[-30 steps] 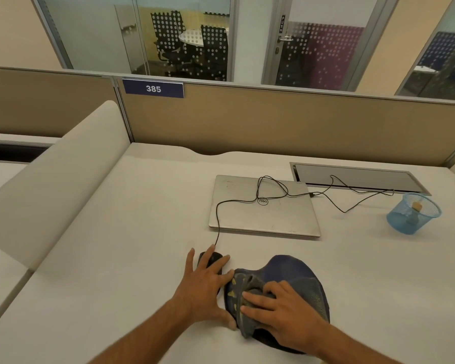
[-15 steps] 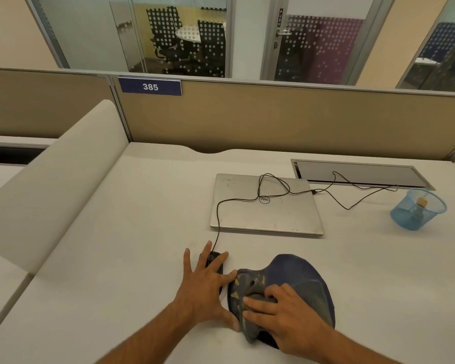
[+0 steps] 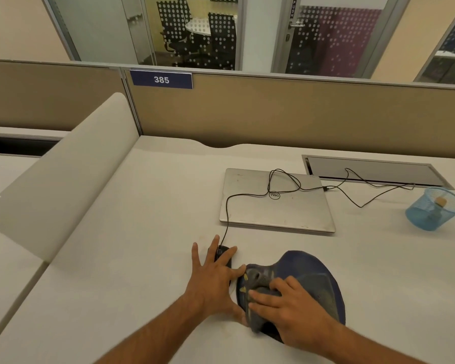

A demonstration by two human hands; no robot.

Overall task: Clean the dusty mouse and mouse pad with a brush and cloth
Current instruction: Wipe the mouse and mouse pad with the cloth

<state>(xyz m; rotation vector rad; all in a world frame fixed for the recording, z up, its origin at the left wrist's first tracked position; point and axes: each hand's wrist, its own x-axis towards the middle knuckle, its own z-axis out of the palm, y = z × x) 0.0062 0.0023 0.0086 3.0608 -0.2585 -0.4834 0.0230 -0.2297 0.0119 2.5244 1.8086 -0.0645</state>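
Note:
A dark blue mouse pad point(image 3: 313, 266) lies near the desk's front edge. My right hand point(image 3: 292, 303) presses a crumpled grey cloth point(image 3: 260, 281) with yellow marks flat onto the pad's left part. The black wired mouse point(image 3: 222, 252) sits just left of the pad. My left hand point(image 3: 216, 277) rests on the mouse with fingers spread, its thumb against the pad's left edge. The brush handle point(image 3: 441, 200) stands in a blue mesh cup point(image 3: 431, 216) at the far right.
A shut silver laptop point(image 3: 276, 203) lies behind the mouse, with the mouse cable point(image 3: 247, 194) looped over its lid. A cable hatch point(image 3: 373, 170) is set in the desk at the back right. A curved white divider point(image 3: 58, 179) borders the left side.
My right hand with the cloth has shifted slightly across the pad's left part. My left hand stays on the mouse. The camera moved a little.

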